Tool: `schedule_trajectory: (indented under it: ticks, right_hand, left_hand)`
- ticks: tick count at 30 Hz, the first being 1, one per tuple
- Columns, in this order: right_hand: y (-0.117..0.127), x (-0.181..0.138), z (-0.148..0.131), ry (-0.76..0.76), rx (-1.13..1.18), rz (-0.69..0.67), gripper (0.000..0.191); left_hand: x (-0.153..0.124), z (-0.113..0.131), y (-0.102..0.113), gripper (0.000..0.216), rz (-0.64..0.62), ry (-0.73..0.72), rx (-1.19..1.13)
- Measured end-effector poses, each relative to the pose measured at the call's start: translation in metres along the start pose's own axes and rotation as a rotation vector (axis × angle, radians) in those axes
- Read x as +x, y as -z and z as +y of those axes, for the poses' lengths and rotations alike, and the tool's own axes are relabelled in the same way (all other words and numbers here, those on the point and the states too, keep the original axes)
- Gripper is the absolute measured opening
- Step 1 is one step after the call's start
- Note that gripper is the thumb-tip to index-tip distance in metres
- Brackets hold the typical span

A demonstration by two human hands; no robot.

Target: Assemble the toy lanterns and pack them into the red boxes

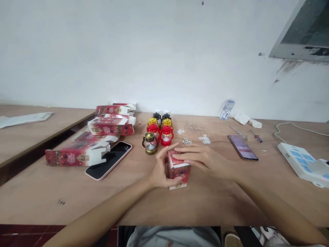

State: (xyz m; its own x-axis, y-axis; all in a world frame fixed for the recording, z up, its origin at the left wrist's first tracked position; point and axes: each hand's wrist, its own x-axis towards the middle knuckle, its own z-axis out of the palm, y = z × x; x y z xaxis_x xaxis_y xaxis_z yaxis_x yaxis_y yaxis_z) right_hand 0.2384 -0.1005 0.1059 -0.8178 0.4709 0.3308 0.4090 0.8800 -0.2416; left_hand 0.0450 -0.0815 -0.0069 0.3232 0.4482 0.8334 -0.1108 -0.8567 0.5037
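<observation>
Boxes [77,155] of red printed card lie flat in a loose heap at the left of the bench [38,192], with a dark-screened phone [109,160] in a pink case just beside the nearest one. To the right stands a cluster of toy lanterns [157,132] in gold, red and black. In front of them the left hand [160,170] cups the left face of a small red box [179,174] that stands upright on the bench. Its thumb is on the near side and its fingers [164,152] curl against the far upper edge, so this hand is clamped on the box. The right hand [203,159] comes in from the right, its fingers [181,157] stretched out flat on the white top flap and gripping nothing. The step looks like closing that flap. Done well, I judge, the left hand holds the walls square while the right fingertips press the flap down evenly without crushing the card. Further right lie small white bits [205,139], a second phone [243,148] and a white power strip [303,164], all well apart from the hands.
</observation>
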Motion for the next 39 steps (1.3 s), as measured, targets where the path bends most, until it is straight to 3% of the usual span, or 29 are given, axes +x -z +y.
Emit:
schedule_trajectory:
  ticks: [6, 16, 23, 31, 35, 39]
  right_hand:
    - [-0.008, -0.006, -0.003, 0.006, -0.124, 0.089, 0.033]
    - [-0.012, -0.004, 0.002, 0.057, -0.241, 0.158, 0.032]
    - [-0.015, -0.008, -0.001, 0.000, -0.284, 0.108, 0.028]
    - [-0.026, -0.024, -0.009, -0.110, -0.189, 0.051, 0.038]
    - [-0.001, -0.020, -0.010, -0.095, -0.068, 0.065, 0.054]
    - [0.056, -0.001, -0.005, -0.164, 0.026, 0.202, 0.060]
  left_hand:
    - [-0.011, -0.003, 0.002, 0.097, -0.026, 0.138, 0.101]
    - [-0.008, -0.001, 0.008, 0.095, -0.045, 0.162, 0.145]
    - [-0.011, 0.000, 0.008, 0.091, -0.059, 0.205, 0.187]
    - [-0.011, 0.001, 0.003, 0.099, -0.071, 0.183, 0.147]
    - [-0.008, 0.002, -0.003, 0.108, -0.096, 0.182, -0.066]
    - [-0.004, -0.001, -0.002, 0.100, -0.045, 0.172, -0.070]
